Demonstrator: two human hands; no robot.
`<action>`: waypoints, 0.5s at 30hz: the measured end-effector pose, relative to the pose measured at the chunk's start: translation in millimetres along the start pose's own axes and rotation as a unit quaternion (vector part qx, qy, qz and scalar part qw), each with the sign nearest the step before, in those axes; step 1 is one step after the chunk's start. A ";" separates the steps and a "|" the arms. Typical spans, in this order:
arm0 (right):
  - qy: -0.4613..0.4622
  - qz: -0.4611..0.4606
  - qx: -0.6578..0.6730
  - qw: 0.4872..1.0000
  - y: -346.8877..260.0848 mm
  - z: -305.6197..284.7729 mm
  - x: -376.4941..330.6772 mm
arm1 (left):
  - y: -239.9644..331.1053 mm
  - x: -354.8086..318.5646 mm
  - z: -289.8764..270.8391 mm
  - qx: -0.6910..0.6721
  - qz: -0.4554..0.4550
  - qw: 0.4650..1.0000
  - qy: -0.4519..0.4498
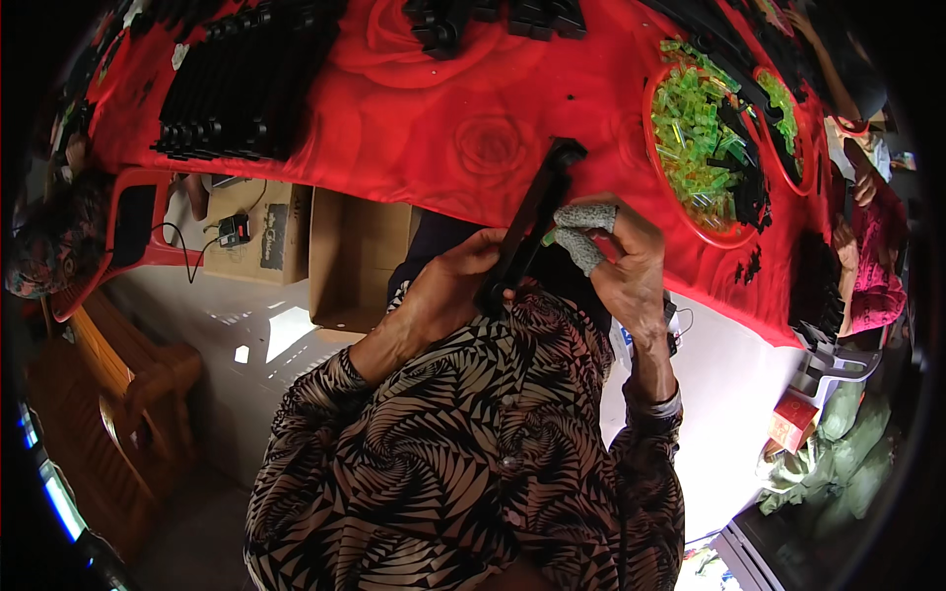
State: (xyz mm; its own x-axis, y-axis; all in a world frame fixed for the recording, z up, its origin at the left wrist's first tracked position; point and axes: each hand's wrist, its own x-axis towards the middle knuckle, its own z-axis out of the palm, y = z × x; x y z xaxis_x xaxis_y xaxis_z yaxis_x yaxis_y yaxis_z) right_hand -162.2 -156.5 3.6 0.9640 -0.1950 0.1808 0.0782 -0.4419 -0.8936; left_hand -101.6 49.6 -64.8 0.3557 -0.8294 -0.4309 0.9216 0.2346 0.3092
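Note:
My left hand (445, 284) is closed round the lower part of a long black plastic bar (533, 212), which is held tilted over the table's near edge. Beside the bar, my right hand (631, 271) wears grey fabric covers on two fingers. Those fingers pinch a small yellow-green piece (549, 238) against or close to the bar's side; whether it touches cannot be made out. To the right, a red round basket (724, 239) holds many see-through yellow-green pieces (693, 128), with small black parts among them.
A red rose-patterned cloth (414, 148) covers the table. Rows of black bars (241, 84) lie at left, more black parts (493, 18) at the far side. A second basket (806, 177) stands right. An open cardboard box (357, 261) sits below the edge. Other people's hands (860, 185) show at right.

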 end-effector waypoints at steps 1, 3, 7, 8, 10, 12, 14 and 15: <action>0.003 0.002 0.004 1.000 -0.7 3.1 0.0 | -0.8 1.9 -2.2 0.006 0.006 1.000 0.007; 0.009 0.007 0.011 1.000 -1.8 8.8 -0.3 | -4.1 6.7 -7.3 0.017 0.018 1.000 0.020; 0.073 0.034 0.048 0.996 4.8 23.1 -5.6 | -7.5 11.6 -11.0 0.036 0.034 0.999 0.012; 0.085 0.036 0.047 0.995 3.9 24.9 -6.5 | -7.6 11.9 -10.8 0.037 0.035 0.999 0.012; 0.089 0.030 0.033 0.995 3.5 27.3 -8.2 | -8.5 13.0 -12.2 0.036 0.033 0.999 0.007; 0.075 0.013 0.008 0.997 4.7 29.5 -9.6 | -9.2 14.6 -15.3 0.032 0.030 0.999 0.000; 0.072 0.005 0.002 0.997 10.2 33.8 -12.2 | -8.9 14.5 -15.6 0.037 0.028 0.999 -0.002; 0.070 0.001 -0.001 0.998 11.9 35.3 -12.9 | -8.8 14.6 -15.8 0.038 0.027 0.999 -0.002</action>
State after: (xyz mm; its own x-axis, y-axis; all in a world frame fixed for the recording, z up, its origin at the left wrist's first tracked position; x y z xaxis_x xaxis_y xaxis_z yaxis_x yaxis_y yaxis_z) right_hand -164.7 -128.3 -23.8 0.9195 -0.3154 0.2348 0.0760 -0.4435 -0.8931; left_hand -102.1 43.5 -87.2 0.4039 -0.8188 -0.4079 0.8864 0.2402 0.3957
